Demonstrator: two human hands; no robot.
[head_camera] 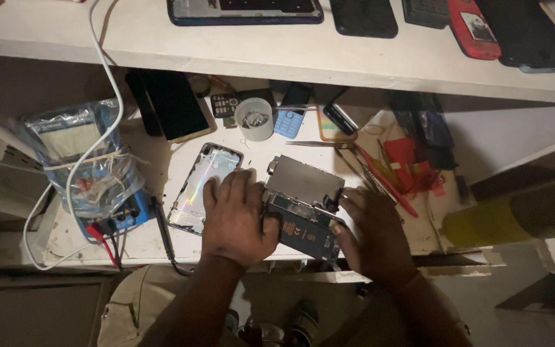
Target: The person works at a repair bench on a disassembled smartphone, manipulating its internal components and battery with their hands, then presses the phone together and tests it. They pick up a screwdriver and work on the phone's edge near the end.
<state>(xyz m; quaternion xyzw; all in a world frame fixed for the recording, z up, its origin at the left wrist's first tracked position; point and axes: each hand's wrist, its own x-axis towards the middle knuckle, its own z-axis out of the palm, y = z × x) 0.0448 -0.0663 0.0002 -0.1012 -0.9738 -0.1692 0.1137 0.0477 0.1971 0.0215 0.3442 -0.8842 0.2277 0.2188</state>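
An opened phone (pixel 303 212) lies near the front edge of the white workbench (pixel 258 151), its dark battery and inner parts exposed and its metal-backed screen panel (pixel 306 180) folded up behind it. My left hand (pixel 236 215) grips the phone's left side. On the right side, my right hand (pixel 374 234) holds the phone with the fingers at its edge. A shiny iridescent phone back cover (pixel 200 186) lies flat just left of my left hand.
A small white cup (pixel 254 119) with parts, a keypad phone (pixel 290 119), a dark tablet (pixel 175 106), tweezers (pixel 319 144) and red tools (pixel 390 186) lie on the bench. A plastic-wrapped blue device (pixel 91 173) with cables sits left. Several phones rest on the upper shelf (pixel 354 58).
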